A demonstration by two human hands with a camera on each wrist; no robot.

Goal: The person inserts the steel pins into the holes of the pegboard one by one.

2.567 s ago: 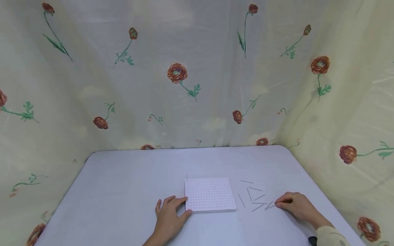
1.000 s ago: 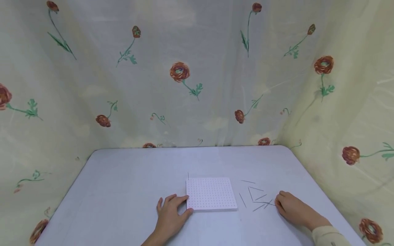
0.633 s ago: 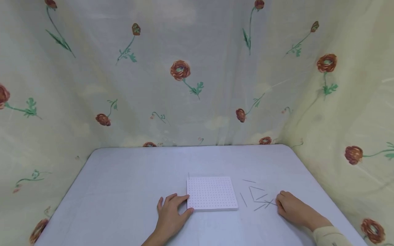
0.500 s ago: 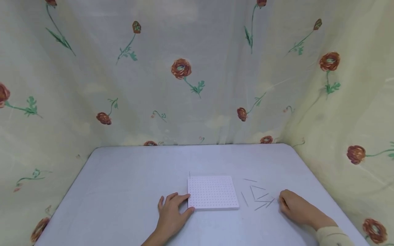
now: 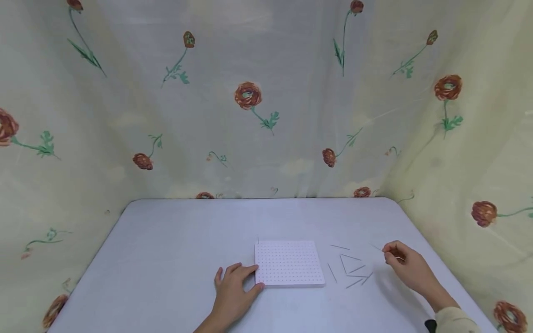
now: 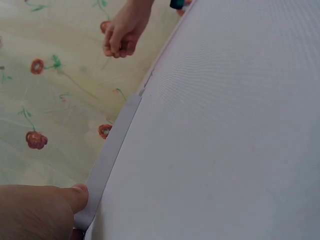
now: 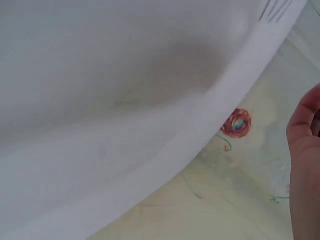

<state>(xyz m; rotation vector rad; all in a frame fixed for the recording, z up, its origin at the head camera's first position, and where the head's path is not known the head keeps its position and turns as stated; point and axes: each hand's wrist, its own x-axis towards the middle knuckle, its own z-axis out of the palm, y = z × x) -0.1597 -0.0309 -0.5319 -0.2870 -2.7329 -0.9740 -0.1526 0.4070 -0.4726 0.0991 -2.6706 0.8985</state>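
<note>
A white board dotted with rows of small holes [image 5: 289, 263] lies flat on the table. One thin dark stick [image 5: 258, 239] stands upright at its back left corner. My left hand [image 5: 233, 291] holds the board's front left corner, index finger on the left side and thumb at the front edge. In the left wrist view the thumb [image 6: 75, 197] presses against the board's side [image 6: 112, 150]. My right hand [image 5: 405, 266], raised above the table at the right, pinches a thin stick [image 5: 377, 248] between thumb and fingertips. The right wrist view shows only part of that hand [image 7: 305, 160].
Several loose thin sticks [image 5: 354, 276] lie on the table between the board and my right hand, some touching or crossing. The white table [image 5: 179, 240] has rounded back corners. A flower-printed curtain [image 5: 283, 106] hangs behind and at both sides.
My right hand was low at the sticks' right end; it has now risen and moved back with one stick in its fingertips. The left hand keeps its hold on the board.
</note>
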